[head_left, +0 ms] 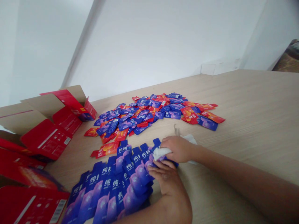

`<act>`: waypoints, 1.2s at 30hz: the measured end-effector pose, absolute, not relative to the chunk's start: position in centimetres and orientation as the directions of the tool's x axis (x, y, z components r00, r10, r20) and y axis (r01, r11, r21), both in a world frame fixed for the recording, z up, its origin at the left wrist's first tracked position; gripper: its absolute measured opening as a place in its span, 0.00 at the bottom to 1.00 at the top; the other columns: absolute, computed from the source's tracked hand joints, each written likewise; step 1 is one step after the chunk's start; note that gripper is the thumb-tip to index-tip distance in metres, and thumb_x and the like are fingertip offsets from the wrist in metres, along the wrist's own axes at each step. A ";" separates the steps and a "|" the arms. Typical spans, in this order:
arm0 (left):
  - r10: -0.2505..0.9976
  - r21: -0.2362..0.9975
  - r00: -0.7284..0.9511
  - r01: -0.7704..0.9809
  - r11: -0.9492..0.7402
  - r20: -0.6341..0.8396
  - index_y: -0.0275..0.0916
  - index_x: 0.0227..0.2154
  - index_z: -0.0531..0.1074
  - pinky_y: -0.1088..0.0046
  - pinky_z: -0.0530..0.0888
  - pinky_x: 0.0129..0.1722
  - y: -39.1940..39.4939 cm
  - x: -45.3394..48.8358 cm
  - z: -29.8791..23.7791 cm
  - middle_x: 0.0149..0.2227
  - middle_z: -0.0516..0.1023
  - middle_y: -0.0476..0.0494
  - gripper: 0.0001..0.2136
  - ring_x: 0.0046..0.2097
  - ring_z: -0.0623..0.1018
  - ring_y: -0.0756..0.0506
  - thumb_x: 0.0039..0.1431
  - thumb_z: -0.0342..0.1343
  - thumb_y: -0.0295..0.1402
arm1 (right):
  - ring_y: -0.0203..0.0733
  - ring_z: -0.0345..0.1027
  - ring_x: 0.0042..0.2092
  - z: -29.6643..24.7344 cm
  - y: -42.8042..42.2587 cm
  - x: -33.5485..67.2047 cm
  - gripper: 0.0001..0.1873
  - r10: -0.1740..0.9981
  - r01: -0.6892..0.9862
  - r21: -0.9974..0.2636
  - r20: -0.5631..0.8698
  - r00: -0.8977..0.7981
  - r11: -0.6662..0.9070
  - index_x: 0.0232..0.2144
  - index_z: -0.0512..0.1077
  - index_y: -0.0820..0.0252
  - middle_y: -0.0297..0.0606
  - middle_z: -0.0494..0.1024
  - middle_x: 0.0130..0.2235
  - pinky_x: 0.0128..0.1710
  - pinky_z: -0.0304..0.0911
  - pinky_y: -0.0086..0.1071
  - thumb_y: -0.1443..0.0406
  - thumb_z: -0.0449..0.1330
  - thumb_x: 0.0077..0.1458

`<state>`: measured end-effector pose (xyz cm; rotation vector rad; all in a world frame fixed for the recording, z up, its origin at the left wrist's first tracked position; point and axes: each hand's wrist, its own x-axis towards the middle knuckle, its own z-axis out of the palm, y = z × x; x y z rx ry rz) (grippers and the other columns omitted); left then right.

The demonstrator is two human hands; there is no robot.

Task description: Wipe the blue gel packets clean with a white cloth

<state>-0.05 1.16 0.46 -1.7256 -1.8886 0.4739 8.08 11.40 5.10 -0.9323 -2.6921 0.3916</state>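
Note:
Overlapping blue and purple flat cartons (102, 186) with tabs at their top edges and white characters lie fanned across the near table. My right hand (178, 149) pinches a crumpled white tissue-like piece (161, 152) over the right end of the cartons. Just below it, my left hand (164, 174) rests on the cartons with its fingers stretched out. Another white sheet (190, 140) shows behind my right wrist, partly covered; whether it joins the crumpled piece I cannot tell.
A heap of blue and red sachets (142, 115) spreads over the middle of the table (245, 124). Red boxes (46, 140) with raised flaps line the left side. A white box (219, 67) sits by the wall at the back.

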 end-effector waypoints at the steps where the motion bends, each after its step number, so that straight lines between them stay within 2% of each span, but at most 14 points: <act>1: 0.988 -0.585 -0.045 0.801 0.124 0.148 0.30 0.47 0.70 0.48 0.71 0.43 1.1 -0.1 0.5 0.48 0.73 0.22 0.19 0.46 0.75 0.30 0.53 0.45 0.17 | 0.44 0.65 0.40 5.0 11.4 8.0 0.10 0.629 0.561 -0.331 0.150 -0.763 0.759 0.34 0.71 0.63 0.42 0.73 0.36 0.40 0.57 0.33 0.65 0.57 0.47; 5: 0.986 -0.596 -0.067 0.789 0.147 0.154 0.36 0.47 0.70 0.50 0.71 0.45 1.1 -0.1 0.5 0.49 0.73 0.29 0.20 0.46 0.75 0.32 0.53 0.46 0.18 | 0.45 0.64 0.43 4.2 12.2 8.4 0.11 0.698 0.650 -0.274 0.147 -0.700 0.709 0.36 0.70 0.63 0.43 0.72 0.38 0.43 0.56 0.34 0.66 0.56 0.48; 8: 0.985 -0.618 -0.050 0.773 0.143 0.165 0.34 0.47 0.70 0.49 0.71 0.45 1.1 -0.2 0.1 0.49 0.73 0.27 0.19 0.46 0.75 0.32 0.52 0.47 0.19 | 0.46 0.63 0.43 4.3 12.6 8.9 0.13 0.736 0.697 -0.245 0.137 -0.663 0.674 0.38 0.70 0.63 0.44 0.72 0.40 0.43 0.55 0.35 0.66 0.56 0.49; 12: 0.982 -0.666 -0.025 0.732 0.147 0.189 0.33 0.46 0.70 0.48 0.71 0.44 1.2 -0.2 -0.5 0.49 0.73 0.26 0.18 0.45 0.76 0.31 0.52 0.47 0.20 | 0.45 0.63 0.42 4.9 11.8 8.6 0.13 0.684 0.631 -0.276 0.188 -0.705 0.725 0.38 0.70 0.63 0.43 0.72 0.38 0.41 0.56 0.34 0.65 0.56 0.47; 15: 0.980 -0.687 -0.026 0.709 0.156 0.196 0.35 0.45 0.71 0.48 0.71 0.43 1.2 -0.2 -0.5 0.48 0.74 0.29 0.18 0.44 0.76 0.31 0.53 0.46 0.20 | 0.46 0.64 0.41 4.8 11.3 8.1 0.13 0.635 0.576 -0.295 0.171 -0.754 0.763 0.37 0.70 0.63 0.43 0.72 0.38 0.42 0.56 0.34 0.64 0.58 0.46; 22: 0.977 -0.707 -0.018 0.687 0.168 0.215 0.36 0.45 0.71 0.51 0.72 0.43 1.0 -0.1 0.2 0.47 0.75 0.30 0.18 0.44 0.76 0.32 0.53 0.46 0.20 | 0.46 0.64 0.42 3.9 12.9 9.1 0.11 0.741 0.700 -0.248 0.149 -0.655 0.669 0.36 0.69 0.63 0.44 0.72 0.39 0.42 0.56 0.34 0.65 0.55 0.48; 27: 0.986 -0.625 -0.046 0.769 0.137 0.160 0.34 0.47 0.70 0.50 0.71 0.44 1.1 -0.1 0.1 0.49 0.73 0.27 0.19 0.46 0.75 0.31 0.53 0.45 0.20 | 0.44 0.64 0.41 4.8 12.1 8.9 0.12 0.678 0.627 -0.270 0.179 -0.713 0.731 0.36 0.70 0.63 0.43 0.72 0.38 0.40 0.56 0.33 0.65 0.56 0.47; 30: 0.982 -0.627 -0.054 0.763 0.159 0.183 0.35 0.46 0.72 0.48 0.71 0.43 1.3 -0.2 -0.2 0.48 0.74 0.28 0.18 0.45 0.75 0.30 0.53 0.47 0.20 | 0.43 0.64 0.40 4.8 11.4 8.2 0.12 0.626 0.564 -0.303 0.171 -0.761 0.768 0.36 0.70 0.63 0.42 0.73 0.37 0.41 0.56 0.33 0.64 0.57 0.47; 36: 0.964 -0.694 -0.001 0.694 0.192 0.266 0.36 0.43 0.73 0.50 0.72 0.42 1.3 -0.2 -0.2 0.46 0.76 0.29 0.16 0.43 0.77 0.31 0.51 0.50 0.22 | 0.45 0.65 0.42 3.8 12.5 8.6 0.13 0.706 0.652 -0.295 0.140 -0.694 0.699 0.37 0.70 0.63 0.43 0.73 0.39 0.41 0.56 0.33 0.66 0.56 0.46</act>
